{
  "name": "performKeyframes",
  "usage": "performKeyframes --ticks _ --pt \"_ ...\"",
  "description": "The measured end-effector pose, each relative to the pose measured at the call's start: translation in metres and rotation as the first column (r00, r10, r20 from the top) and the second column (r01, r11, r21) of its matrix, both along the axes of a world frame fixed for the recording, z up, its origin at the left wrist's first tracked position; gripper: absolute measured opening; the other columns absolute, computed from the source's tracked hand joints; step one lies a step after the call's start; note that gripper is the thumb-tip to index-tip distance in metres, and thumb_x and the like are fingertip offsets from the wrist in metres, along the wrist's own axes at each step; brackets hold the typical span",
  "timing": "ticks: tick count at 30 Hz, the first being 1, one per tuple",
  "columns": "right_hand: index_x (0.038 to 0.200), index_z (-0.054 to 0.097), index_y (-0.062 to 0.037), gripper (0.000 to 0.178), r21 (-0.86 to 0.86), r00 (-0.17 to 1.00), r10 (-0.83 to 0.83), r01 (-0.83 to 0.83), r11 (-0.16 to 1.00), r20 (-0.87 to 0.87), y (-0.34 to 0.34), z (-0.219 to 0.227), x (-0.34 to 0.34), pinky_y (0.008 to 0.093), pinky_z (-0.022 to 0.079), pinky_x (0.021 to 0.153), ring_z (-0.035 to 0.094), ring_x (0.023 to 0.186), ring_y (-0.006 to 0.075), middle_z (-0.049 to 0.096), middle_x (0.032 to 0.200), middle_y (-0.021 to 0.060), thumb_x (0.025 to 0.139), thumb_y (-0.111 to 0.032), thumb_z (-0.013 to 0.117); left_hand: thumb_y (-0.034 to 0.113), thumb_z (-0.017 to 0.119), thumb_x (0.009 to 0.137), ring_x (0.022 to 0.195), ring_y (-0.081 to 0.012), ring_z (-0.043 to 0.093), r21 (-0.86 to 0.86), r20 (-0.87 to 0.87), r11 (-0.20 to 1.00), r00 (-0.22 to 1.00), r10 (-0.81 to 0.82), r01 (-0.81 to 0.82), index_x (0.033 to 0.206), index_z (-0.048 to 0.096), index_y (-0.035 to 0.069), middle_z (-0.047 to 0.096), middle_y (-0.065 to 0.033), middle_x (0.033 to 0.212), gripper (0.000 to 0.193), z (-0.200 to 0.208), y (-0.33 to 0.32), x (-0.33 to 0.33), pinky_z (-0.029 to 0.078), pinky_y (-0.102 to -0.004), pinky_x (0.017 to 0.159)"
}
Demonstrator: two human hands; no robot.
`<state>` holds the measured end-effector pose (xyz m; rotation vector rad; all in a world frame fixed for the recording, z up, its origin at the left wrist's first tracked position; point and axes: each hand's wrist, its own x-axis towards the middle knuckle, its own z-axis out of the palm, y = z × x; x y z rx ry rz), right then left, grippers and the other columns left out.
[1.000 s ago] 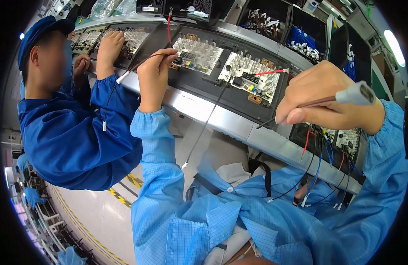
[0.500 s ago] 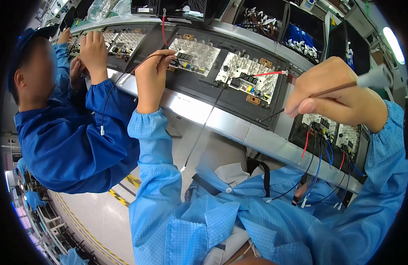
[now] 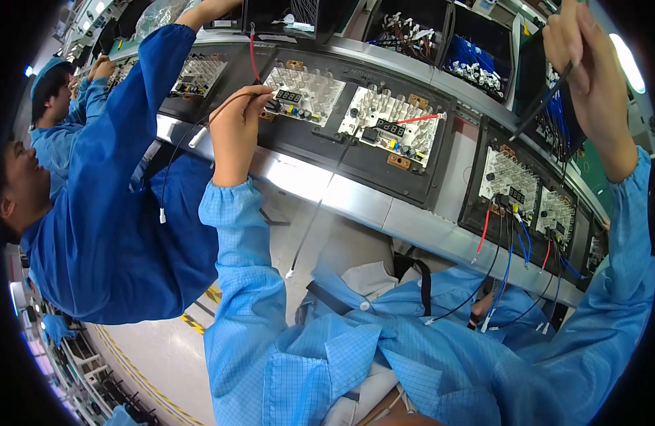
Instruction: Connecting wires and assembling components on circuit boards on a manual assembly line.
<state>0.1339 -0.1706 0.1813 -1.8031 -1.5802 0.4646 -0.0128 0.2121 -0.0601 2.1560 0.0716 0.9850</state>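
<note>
My left hand (image 3: 235, 124) is closed in a pinch at the left edge of a white circuit board (image 3: 320, 89), on a dark brown wire (image 3: 221, 108). A white-tipped wire end hangs off to the left. A red wire (image 3: 254, 57) stands up beside that board. My right hand (image 3: 590, 78) is raised at the far right, closed on a thin dark strip (image 3: 537, 110); blur hides whether it is a wire or a tool. Between my hands lies a second circuit board (image 3: 391, 128) with a red wire (image 3: 421, 118) across its display and a black wire hanging toward me.
Black bins of white-ended wires (image 3: 405, 39) and blue wires (image 3: 476, 60) stand behind the line. More boards (image 3: 512, 177) with dangling wires sit at the right. A metal rail (image 3: 356, 195) runs along the near edge. A co-worker in dark blue (image 3: 122, 234) reaches over at the left.
My right hand has lifted up and away from the rail with the dark strip. My left hand stays at the board, slightly further left. The co-worker's arm has reached up toward the back.
</note>
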Motion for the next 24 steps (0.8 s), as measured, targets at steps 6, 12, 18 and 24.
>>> performKeyframes --ticks 6,12,18,24 --pt "0.093 0.061 -0.0042 0.035 0.024 0.989 -0.144 0.144 0.989 0.020 -0.013 -0.008 0.009 0.0208 0.045 0.064 0.059 0.066 0.0088 0.059 0.075 0.0018 0.103 -0.032 0.042 0.000 0.064 0.085 0.062 -0.0156 0.061 0.000 -0.058 1.000 0.998 0.017 -0.017 0.091 0.068 -0.002 0.065 -0.0135 0.075 0.007 0.006 -0.005 0.002 0.049 -0.0266 0.060" --pt "0.094 0.061 -0.0039 0.032 0.048 0.963 -0.268 0.267 0.963 0.032 0.025 -0.017 -0.029 0.0217 0.046 0.064 0.058 0.066 0.0089 0.059 0.075 0.0014 0.102 -0.030 0.043 0.001 0.064 0.086 0.064 -0.0165 0.063 0.021 -0.019 1.000 1.000 0.004 -0.004 0.091 0.067 -0.002 0.067 -0.0130 0.077 0.006 0.008 -0.006 -0.003 0.049 -0.0262 0.062" --pt "0.094 0.061 -0.0035 0.030 0.067 0.921 -0.387 0.384 0.921 0.043 0.020 -0.023 -0.032 0.0227 0.046 0.065 0.057 0.067 0.0091 0.060 0.075 0.0011 0.102 -0.027 0.045 0.000 0.064 0.086 0.070 -0.0176 0.066 0.029 -0.072 0.999 0.997 0.020 -0.017 0.091 0.067 -0.002 0.068 -0.0125 0.081 0.007 0.014 -0.009 -0.006 0.050 -0.0265 0.066" --pt "0.095 0.061 -0.0032 0.027 0.073 0.867 -0.497 0.493 0.867 0.038 0.036 -0.036 -0.034 0.0236 0.047 0.065 0.056 0.068 0.0092 0.060 0.075 0.0007 0.101 -0.025 0.047 0.001 0.063 0.086 0.073 -0.0213 0.067 0.043 -0.066 0.999 0.998 -0.010 0.013 0.093 0.068 -0.002 0.069 -0.0134 0.085 0.009 0.012 -0.007 -0.002 0.051 -0.0277 0.069"
